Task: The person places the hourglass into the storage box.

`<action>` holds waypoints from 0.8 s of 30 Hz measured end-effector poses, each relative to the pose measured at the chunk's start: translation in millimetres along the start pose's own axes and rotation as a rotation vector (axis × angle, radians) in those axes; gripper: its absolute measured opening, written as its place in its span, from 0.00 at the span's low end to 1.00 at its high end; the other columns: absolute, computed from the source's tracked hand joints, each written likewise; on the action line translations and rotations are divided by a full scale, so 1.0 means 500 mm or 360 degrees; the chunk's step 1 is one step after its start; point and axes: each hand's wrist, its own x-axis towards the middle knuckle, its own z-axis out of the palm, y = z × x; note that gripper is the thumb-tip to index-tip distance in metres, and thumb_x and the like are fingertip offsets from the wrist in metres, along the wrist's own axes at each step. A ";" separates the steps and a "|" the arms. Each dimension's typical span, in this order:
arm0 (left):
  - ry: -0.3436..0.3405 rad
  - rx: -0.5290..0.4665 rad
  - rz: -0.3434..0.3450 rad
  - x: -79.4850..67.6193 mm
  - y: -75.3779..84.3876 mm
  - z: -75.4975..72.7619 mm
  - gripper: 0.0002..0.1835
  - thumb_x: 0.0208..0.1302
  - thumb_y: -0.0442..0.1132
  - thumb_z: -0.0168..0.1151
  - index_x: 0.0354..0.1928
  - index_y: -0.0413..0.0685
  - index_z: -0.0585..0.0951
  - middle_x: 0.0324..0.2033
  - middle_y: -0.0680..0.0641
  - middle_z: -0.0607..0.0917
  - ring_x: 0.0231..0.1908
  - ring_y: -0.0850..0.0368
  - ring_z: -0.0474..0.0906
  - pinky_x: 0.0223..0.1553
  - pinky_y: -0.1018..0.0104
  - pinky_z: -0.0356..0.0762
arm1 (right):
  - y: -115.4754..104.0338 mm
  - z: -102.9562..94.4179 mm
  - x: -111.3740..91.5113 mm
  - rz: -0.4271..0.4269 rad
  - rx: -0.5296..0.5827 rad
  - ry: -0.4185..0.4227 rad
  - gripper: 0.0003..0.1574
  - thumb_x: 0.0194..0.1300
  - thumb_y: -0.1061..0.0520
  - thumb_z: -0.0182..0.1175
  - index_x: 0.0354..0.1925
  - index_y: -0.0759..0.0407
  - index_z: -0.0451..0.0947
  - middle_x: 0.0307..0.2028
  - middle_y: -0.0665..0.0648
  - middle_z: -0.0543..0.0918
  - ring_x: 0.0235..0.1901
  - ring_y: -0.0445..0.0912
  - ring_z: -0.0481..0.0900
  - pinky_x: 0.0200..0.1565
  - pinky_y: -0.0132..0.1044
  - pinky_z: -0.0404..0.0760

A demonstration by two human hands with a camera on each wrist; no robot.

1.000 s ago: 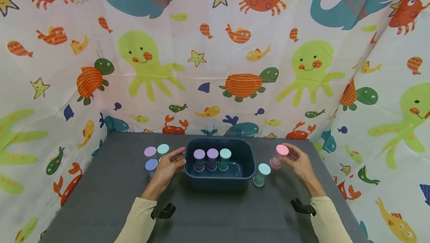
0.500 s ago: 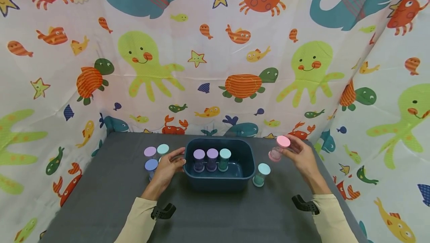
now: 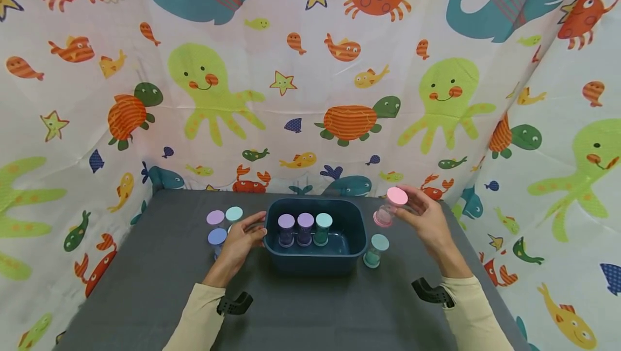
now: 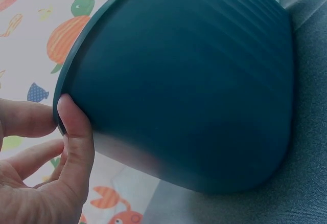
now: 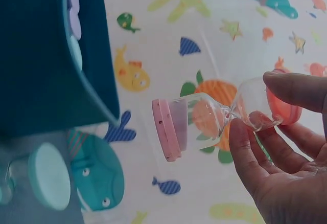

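My right hand (image 3: 429, 221) holds a pink-capped hourglass (image 3: 389, 210) by one end, right of the dark blue bin (image 3: 315, 265). In the right wrist view the hourglass (image 5: 204, 119) lies tilted, thumb and fingers around one pink cap, with pinkish sand in the far bulb. With thumb and fingers, my left hand (image 3: 239, 246) pinches the bin's left rim; the left wrist view shows the thumb on the outer wall (image 4: 189, 91). Two purple-capped hourglasses (image 3: 295, 229) and a mint-capped one (image 3: 322, 229) stand upright in a row inside the bin.
Just outside the bin's right front corner stands another mint-capped hourglass (image 3: 375, 250). Beyond my left hand are a lilac-capped (image 3: 215, 217), a mint-capped (image 3: 234, 213) and a blue-capped hourglass (image 3: 216, 236), partly hidden. A sea-animal curtain (image 3: 291, 140) borders the grey table (image 3: 310, 313).
The right hand has lifted the pink-capped hourglass and carried it left, closer to the bin. My left hand stays on the rim.
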 end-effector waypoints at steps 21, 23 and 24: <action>0.0026 0.0011 -0.0016 0.007 -0.003 -0.002 0.26 0.67 0.31 0.58 0.67 0.48 0.72 0.62 0.40 0.75 0.47 0.55 0.78 0.37 0.69 0.82 | -0.031 0.143 0.003 -0.0192 0.0136 -0.0306 0.34 0.62 0.65 0.65 0.65 0.64 0.69 0.60 0.66 0.75 0.54 0.38 0.77 0.55 0.28 0.77; 0.0024 0.0015 -0.0018 0.004 -0.003 -0.001 0.26 0.68 0.31 0.58 0.67 0.47 0.72 0.62 0.40 0.75 0.48 0.53 0.77 0.36 0.70 0.82 | -0.032 0.160 0.002 -0.0204 0.0197 -0.0350 0.33 0.62 0.66 0.64 0.65 0.65 0.68 0.59 0.67 0.75 0.54 0.39 0.77 0.55 0.28 0.78; 0.0021 0.0018 -0.0022 0.003 -0.004 -0.001 0.26 0.68 0.31 0.58 0.67 0.47 0.72 0.62 0.39 0.75 0.49 0.51 0.77 0.36 0.70 0.82 | -0.032 0.167 0.001 -0.0210 0.0240 -0.0371 0.33 0.62 0.67 0.64 0.65 0.66 0.68 0.59 0.68 0.75 0.53 0.39 0.77 0.55 0.29 0.78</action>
